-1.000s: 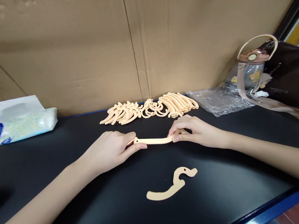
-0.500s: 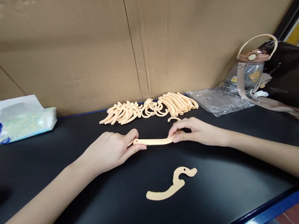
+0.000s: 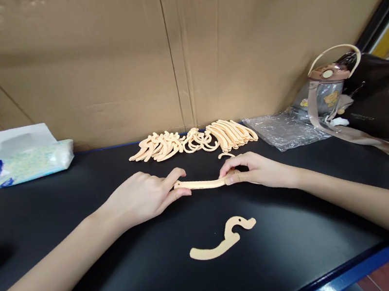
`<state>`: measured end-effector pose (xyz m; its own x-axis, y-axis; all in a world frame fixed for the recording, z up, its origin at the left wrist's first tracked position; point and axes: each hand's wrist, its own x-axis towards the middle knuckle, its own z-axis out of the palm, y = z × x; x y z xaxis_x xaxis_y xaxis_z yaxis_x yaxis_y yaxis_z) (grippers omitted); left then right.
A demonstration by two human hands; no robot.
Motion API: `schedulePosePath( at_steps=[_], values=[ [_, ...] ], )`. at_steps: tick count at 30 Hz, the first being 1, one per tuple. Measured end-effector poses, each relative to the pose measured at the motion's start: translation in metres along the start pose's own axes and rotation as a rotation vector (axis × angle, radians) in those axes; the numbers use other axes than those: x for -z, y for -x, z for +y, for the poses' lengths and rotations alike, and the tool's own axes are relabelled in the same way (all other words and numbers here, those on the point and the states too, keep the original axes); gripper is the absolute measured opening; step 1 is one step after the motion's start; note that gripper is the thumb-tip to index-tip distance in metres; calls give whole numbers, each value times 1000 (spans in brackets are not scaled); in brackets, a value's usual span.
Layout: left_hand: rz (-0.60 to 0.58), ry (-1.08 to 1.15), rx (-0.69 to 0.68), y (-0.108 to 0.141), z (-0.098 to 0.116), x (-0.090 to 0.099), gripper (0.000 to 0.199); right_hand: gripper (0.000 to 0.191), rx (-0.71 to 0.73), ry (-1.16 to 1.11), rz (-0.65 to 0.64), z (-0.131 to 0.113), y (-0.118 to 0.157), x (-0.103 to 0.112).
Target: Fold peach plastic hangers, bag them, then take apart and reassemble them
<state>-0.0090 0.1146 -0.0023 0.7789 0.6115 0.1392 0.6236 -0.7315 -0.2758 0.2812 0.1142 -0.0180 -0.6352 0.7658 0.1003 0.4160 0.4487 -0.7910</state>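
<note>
A long, slightly curved cream-coloured strip (image 3: 204,183) with a small hole near its left end spans both hands above the black tabletop. My left hand (image 3: 150,192) is closed at its left end, the thumb below and the index finger lifted a little over it. The fingers and thumb of my right hand (image 3: 253,170) pinch the right end, which they partly hide. Nearer to me lies a flat S-shaped cream piece (image 3: 216,248) with a hooked, holed end. A small curved piece (image 3: 225,155) lies just behind my right fingers.
Along the cardboard wall (image 3: 94,73) lie piles of hooked pieces (image 3: 159,146), small curved pieces (image 3: 199,141) and long strips (image 3: 233,133). A tissue pack (image 3: 34,158) stands left. Clear plastic (image 3: 288,130), a strapped bottle (image 3: 331,89) and a dark bag (image 3: 387,100) are right.
My left index finger has lifted slightly and straightened at the strip's left end. The strip and my right hand are almost unmoved.
</note>
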Motion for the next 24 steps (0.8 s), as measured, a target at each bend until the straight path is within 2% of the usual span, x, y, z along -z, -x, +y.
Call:
schedulePosePath(
  at_steps=[5,8,14,18,24],
  values=[
    [-7,-90,-51,-2,2,0,73,20,-5,16,2,-2,0,2],
    [1,-99,-55,-2,1,-1,65,19,-8,18,1,-3,0,2],
    [142,92,-47,2,-5,-7,33,21,2,20,8,1,-1,0],
    [156,199,-14,2,-4,-1,7,21,-9,32,19,0,0,-1],
    [142,349,-35,-3,3,7,15,19,34,85,29,-1,1,-2]
  ],
)
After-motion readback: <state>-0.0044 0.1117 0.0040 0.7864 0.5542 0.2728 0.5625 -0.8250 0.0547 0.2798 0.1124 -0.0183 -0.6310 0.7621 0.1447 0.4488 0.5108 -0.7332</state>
